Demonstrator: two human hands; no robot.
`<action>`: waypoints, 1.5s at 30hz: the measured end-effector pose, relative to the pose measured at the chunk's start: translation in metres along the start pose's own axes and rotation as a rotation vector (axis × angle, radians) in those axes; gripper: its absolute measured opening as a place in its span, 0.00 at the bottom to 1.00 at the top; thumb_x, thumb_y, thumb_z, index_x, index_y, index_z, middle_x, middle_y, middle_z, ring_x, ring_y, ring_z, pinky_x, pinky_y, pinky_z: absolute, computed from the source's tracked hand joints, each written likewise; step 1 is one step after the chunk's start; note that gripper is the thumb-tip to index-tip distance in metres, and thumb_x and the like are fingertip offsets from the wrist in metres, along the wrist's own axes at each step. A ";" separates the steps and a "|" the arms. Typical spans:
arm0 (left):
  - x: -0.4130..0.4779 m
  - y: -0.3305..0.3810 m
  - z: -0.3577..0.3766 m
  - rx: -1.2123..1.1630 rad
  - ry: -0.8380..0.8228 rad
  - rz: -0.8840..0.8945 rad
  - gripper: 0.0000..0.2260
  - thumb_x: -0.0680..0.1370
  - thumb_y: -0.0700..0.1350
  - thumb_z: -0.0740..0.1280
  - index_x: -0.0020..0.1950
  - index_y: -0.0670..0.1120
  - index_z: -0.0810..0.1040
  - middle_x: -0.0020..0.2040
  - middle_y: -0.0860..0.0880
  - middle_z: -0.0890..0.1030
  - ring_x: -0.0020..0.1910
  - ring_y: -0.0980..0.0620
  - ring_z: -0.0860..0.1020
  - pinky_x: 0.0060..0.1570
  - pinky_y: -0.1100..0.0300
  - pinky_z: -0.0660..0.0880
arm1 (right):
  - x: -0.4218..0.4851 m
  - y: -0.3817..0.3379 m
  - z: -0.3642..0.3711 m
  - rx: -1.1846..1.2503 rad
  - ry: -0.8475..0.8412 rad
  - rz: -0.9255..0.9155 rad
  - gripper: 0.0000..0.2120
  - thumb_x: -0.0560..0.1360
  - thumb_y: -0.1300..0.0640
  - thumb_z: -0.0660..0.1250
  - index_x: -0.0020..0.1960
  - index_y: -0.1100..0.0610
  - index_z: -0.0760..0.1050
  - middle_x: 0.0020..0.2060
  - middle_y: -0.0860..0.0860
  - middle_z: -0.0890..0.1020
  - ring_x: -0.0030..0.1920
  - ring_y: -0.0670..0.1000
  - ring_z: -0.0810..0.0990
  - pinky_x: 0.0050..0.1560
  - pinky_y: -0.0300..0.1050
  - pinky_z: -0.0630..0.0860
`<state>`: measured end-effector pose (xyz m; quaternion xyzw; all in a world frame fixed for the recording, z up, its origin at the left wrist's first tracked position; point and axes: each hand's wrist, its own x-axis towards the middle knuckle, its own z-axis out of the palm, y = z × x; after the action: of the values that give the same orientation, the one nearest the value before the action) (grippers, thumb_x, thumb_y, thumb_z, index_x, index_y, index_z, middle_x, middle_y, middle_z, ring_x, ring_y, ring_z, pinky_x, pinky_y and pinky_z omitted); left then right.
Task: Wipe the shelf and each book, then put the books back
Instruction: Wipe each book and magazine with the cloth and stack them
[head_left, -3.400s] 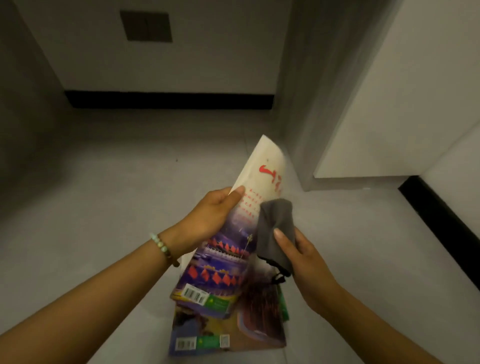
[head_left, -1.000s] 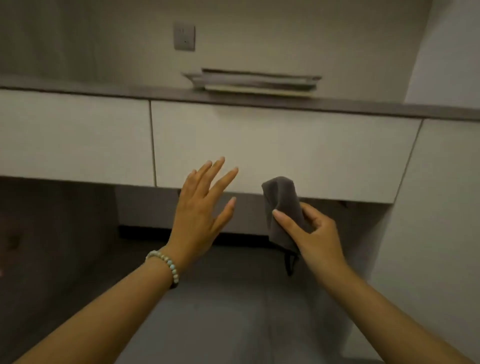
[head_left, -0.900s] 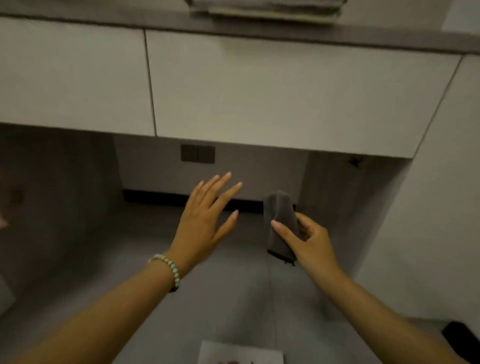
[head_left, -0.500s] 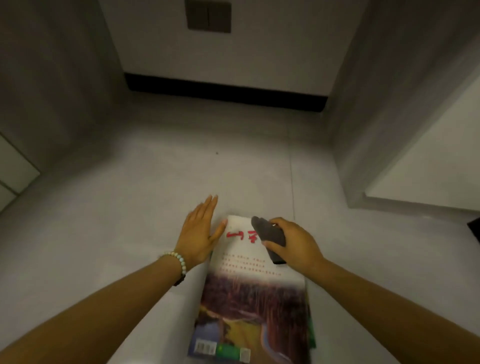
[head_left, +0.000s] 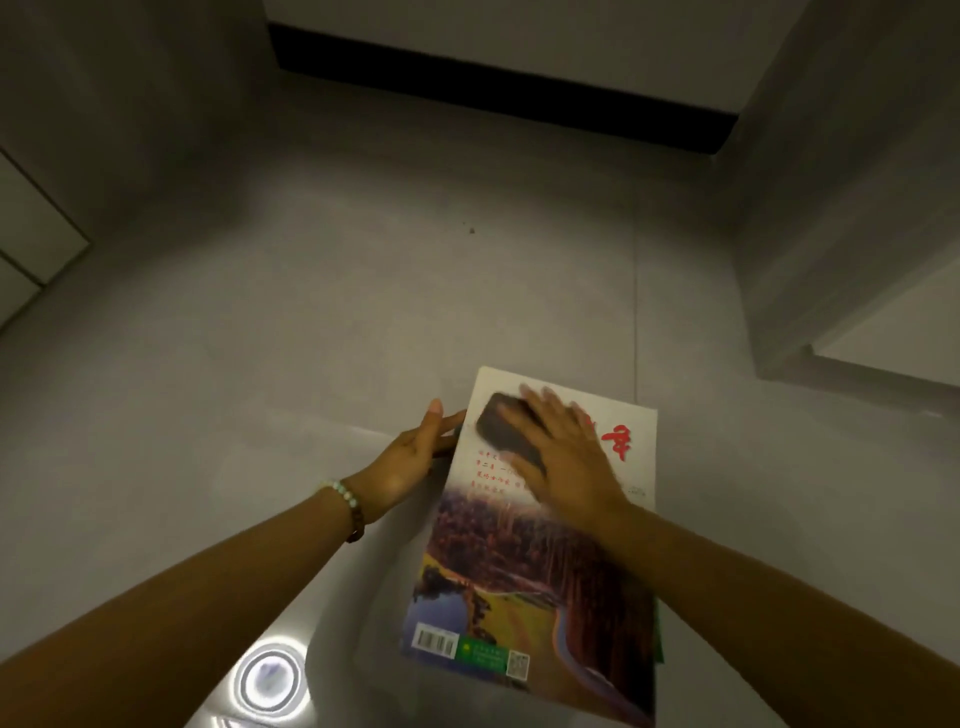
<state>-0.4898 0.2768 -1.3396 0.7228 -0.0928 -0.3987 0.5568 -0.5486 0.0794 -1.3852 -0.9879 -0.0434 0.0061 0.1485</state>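
Observation:
A magazine (head_left: 540, 577) with a white top, red characters and a landscape photo lies flat on the grey floor (head_left: 311, 338). It rests on another book whose green edge (head_left: 658, 642) shows at the lower right. My right hand (head_left: 566, 457) lies flat on the upper part of the cover, fingers spread, pressing a dark grey cloth (head_left: 506, 434) against it. My left hand (head_left: 410, 457), with a bead bracelet at the wrist, touches the magazine's left edge with nearly straight fingers; the fingertips are hidden at the edge.
A grey cabinet side panel (head_left: 831, 208) rises on the right. A black baseboard (head_left: 493, 83) runs along the far wall. Pale drawer fronts (head_left: 31, 244) stand at the left. A round light reflection (head_left: 267, 680) shines on the floor.
My view dropped from the shelf with stacked books to the floor. My right hand lowered the cloth onto the magazine cover and flattened over it. My left hand moved to the magazine's left edge.

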 end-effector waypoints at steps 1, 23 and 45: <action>0.000 -0.001 -0.001 0.011 -0.001 0.001 0.18 0.82 0.56 0.40 0.67 0.63 0.62 0.68 0.51 0.71 0.68 0.51 0.69 0.69 0.53 0.62 | 0.011 0.009 -0.005 0.004 0.036 0.147 0.29 0.78 0.37 0.46 0.77 0.46 0.52 0.77 0.50 0.52 0.77 0.55 0.48 0.72 0.48 0.35; 0.009 -0.003 0.007 -0.021 0.072 -0.050 0.25 0.81 0.58 0.40 0.72 0.56 0.65 0.72 0.49 0.69 0.71 0.46 0.67 0.70 0.47 0.61 | 0.002 0.016 -0.007 0.048 0.103 0.424 0.31 0.76 0.40 0.45 0.77 0.49 0.53 0.77 0.52 0.57 0.76 0.55 0.54 0.75 0.50 0.42; 0.012 -0.019 -0.009 0.389 -0.058 0.230 0.20 0.80 0.55 0.47 0.72 0.59 0.57 0.74 0.51 0.62 0.72 0.52 0.62 0.72 0.55 0.60 | -0.080 -0.027 0.015 -0.063 0.044 0.064 0.27 0.81 0.39 0.42 0.73 0.49 0.62 0.71 0.52 0.69 0.72 0.55 0.64 0.71 0.61 0.60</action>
<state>-0.4817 0.2830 -1.3612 0.7895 -0.2659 -0.3276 0.4458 -0.6313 0.1025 -1.3916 -0.9929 -0.0086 -0.0123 0.1181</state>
